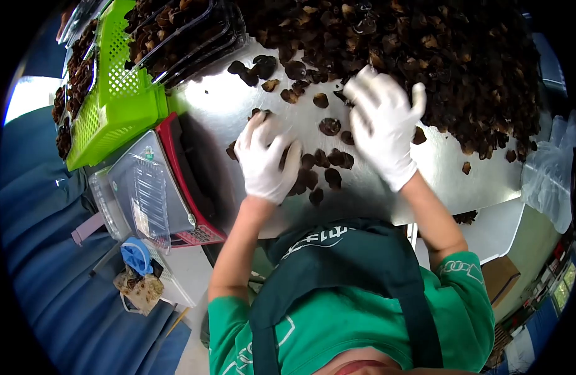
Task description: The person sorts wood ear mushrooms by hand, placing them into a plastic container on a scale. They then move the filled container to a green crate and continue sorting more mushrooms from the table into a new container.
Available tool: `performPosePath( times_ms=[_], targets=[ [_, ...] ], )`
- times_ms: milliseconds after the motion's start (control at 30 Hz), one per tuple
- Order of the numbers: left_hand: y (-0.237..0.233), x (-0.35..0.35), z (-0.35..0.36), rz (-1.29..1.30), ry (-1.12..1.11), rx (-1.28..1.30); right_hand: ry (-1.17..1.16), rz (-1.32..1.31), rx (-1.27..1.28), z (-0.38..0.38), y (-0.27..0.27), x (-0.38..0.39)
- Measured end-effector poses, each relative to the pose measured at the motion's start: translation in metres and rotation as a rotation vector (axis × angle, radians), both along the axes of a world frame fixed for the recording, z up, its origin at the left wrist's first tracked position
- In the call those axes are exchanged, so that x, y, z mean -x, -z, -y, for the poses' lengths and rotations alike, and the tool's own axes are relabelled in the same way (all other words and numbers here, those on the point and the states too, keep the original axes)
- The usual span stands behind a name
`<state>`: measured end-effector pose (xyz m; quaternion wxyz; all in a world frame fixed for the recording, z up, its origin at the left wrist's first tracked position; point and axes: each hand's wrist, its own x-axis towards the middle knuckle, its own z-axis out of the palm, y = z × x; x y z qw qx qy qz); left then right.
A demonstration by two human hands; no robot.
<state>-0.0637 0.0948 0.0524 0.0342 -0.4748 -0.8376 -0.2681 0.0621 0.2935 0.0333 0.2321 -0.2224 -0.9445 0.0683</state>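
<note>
Dark, dried mushroom pieces (332,178) lie scattered across the shiny metal tabletop (481,178), between and around the person's two gloved hands, with a large heap (475,69) of them beyond and to the right. The left hand (267,156) is over a few pieces, fingers bent and slightly parted; whether it grips any cannot be told. The right hand (383,122) is at the near edge of the heap, fingers spread with one digit well out, and no piece shows clearly in its grasp. The pieces look thin and probably brittle, so a light fingertip touch, spreading them in one layer without pressing, would suit them best. To the left stand clear plastic trays (233,34) with more pieces, a bright green basket (147,103) and a red-edged scale (174,156).
</note>
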Motion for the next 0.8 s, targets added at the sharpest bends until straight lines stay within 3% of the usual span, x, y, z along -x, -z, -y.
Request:
performPosePath(
  times_ms=[67, 200, 300, 467, 533, 700, 733, 800],
  targets=[
    [0.003, 0.017, -0.048, 0.034, 0.112, -0.119, 0.188, 0.089, -0.059, -0.037, -0.012, 0.012],
    [0.011, 0.024, -0.143, -0.024, 0.266, -0.049, 0.342, 0.106, -0.193, -0.067, -0.001, 0.016],
    [0.037, -0.001, -0.142, 0.196, 0.444, -0.068, 0.270, 0.173, -0.105, -0.034, 0.010, -0.008],
    [0.026, -0.044, -0.041, 0.231, 0.503, 0.037, 0.000, 0.143, 0.205, 0.040, 0.004, -0.067],
    [0.021, -0.038, -0.034, 0.177, 0.475, -0.067, -0.052, 0.128, 0.226, 0.051, -0.001, -0.077],
    [-0.001, -0.007, -0.131, 0.029, 0.320, -0.057, 0.165, 0.025, 0.157, -0.005, -0.008, -0.048],
    [0.005, -0.003, -0.144, -0.020, 0.334, -0.013, 0.224, 0.032, 0.116, -0.015, -0.008, -0.039],
    [0.037, 0.002, -0.133, 0.118, 0.493, 0.028, 0.209, 0.165, 0.051, -0.012, 0.002, -0.036]
  ],
)
